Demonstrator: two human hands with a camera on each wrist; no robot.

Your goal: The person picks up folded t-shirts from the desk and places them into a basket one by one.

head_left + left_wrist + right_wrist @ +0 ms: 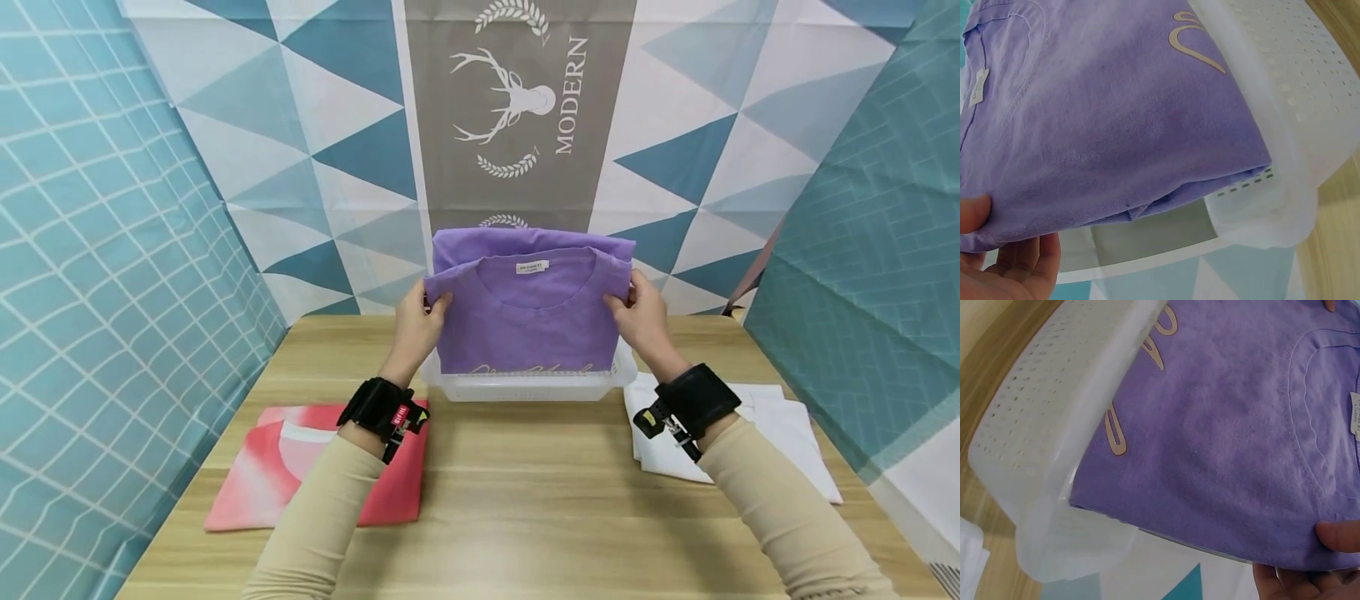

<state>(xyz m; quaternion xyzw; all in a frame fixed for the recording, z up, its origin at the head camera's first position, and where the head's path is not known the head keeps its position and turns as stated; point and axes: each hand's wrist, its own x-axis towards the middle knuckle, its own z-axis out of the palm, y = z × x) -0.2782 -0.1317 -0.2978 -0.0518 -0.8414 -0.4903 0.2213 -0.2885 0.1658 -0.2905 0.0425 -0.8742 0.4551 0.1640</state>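
Observation:
A folded purple T-shirt (525, 329) with a white neck label and tan script hangs tilted between both hands. My left hand (420, 321) pinches its left upper corner, thumb on the front and fingers behind. On the opposite corner, my right hand (641, 317) pinches the cloth the same way. The shirt's lower edge dips inside the white perforated plastic basket (528, 387), just behind the front rim. In the left wrist view, part of the grey basket floor (1147, 234) shows beneath the shirt. More purple cloth (532, 242) rises behind the collar.
A red and white folded shirt (390, 492) lies on the wooden table (517, 500) at the left, partly under the left forearm. Folded white cloth (787, 433) lies at the right, partly behind the right wrist. A patterned curtain (517, 108) hangs behind the basket, with tiled-print sheets along both sides.

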